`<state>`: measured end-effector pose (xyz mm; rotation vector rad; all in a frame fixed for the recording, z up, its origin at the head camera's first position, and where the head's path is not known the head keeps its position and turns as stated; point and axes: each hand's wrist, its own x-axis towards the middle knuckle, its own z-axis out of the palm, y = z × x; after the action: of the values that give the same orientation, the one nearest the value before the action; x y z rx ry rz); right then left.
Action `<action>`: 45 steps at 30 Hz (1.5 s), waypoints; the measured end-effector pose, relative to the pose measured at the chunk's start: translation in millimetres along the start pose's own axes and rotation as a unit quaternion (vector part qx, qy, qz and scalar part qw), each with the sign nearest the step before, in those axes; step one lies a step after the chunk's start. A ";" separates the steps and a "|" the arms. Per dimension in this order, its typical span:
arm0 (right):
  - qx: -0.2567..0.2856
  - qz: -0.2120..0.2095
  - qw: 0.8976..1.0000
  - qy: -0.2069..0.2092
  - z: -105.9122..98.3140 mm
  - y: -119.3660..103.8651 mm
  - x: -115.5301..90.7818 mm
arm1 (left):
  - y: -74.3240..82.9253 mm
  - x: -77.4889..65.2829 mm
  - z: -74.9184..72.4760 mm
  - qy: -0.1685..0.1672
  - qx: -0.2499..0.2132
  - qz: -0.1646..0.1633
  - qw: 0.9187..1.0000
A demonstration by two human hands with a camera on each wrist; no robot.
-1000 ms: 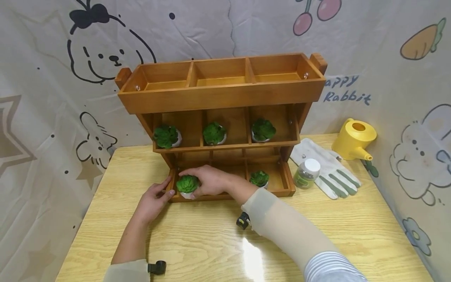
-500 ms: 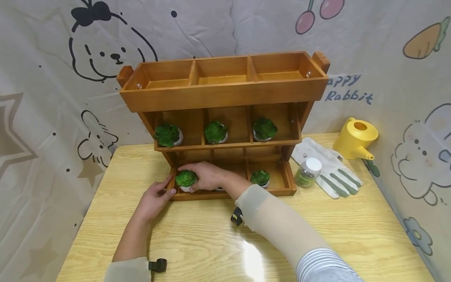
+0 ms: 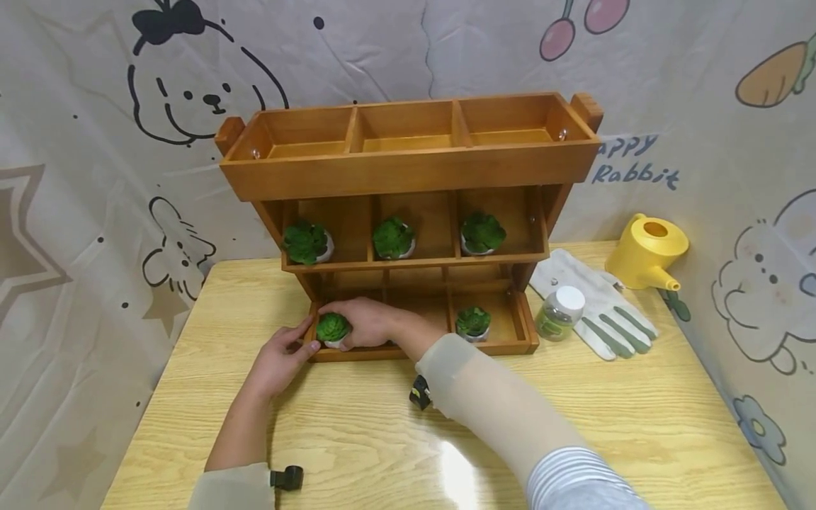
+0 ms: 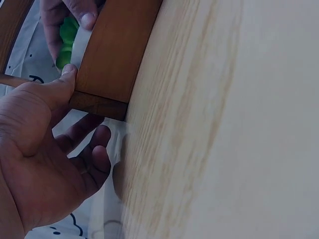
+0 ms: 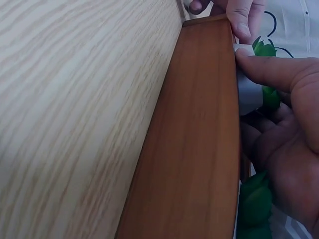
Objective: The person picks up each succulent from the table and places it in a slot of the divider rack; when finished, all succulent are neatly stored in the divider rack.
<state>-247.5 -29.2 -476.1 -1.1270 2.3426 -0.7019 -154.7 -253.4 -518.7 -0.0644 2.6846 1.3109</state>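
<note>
In the bottom left compartment of the wooden shelf (image 3: pixel 398 173), my right hand (image 3: pixel 366 322) holds a small potted succulent (image 3: pixel 333 327). The right wrist view shows its white pot (image 5: pixel 250 94) just behind the front board, thumb on the near side and fingers round the back. My left hand (image 3: pixel 277 361) grips the bottom tray's left end. In the left wrist view its thumb (image 4: pixel 65 77) presses at the rim and the other fingers curl below, outside the end wall. Another green succulent (image 5: pixel 254 209) sits nearer the right wrist camera, hidden by my right hand in the head view.
Three potted succulents (image 3: pixel 393 238) stand in the middle tier, and another succulent (image 3: pixel 473 322) in the bottom right compartment. Right of the shelf are a white-lidded jar (image 3: pixel 561 313), work gloves (image 3: pixel 596 312) and a yellow watering can (image 3: pixel 650 248). Cloth walls (image 3: pixel 395 49) enclose the table (image 3: pixel 357 432).
My right hand has shifted slightly left and down with the succulent, which now sits lower and closer to the tray's left end. My left hand keeps its hold on the tray. The head view drifts slightly.
</note>
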 end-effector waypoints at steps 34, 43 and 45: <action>0.063 -0.008 0.998 -0.010 -11.5 11.0 -10.7 | 3.4 -1.8 -0.4 0.002 0.009 -0.002 1.000; 0.063 -0.034 0.997 0.030 -12.0 18.4 -33.9 | 0.5 -0.9 -1.1 -0.001 0.013 -0.001 1.000; 0.074 -0.041 0.996 0.040 -11.3 20.4 -40.8 | 0.0 -1.3 -1.1 0.000 0.022 0.004 1.000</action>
<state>-242.7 17.4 -473.0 -1.1532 2.2776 -0.9498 -153.6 -254.3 -517.8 -0.0479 2.7167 1.2531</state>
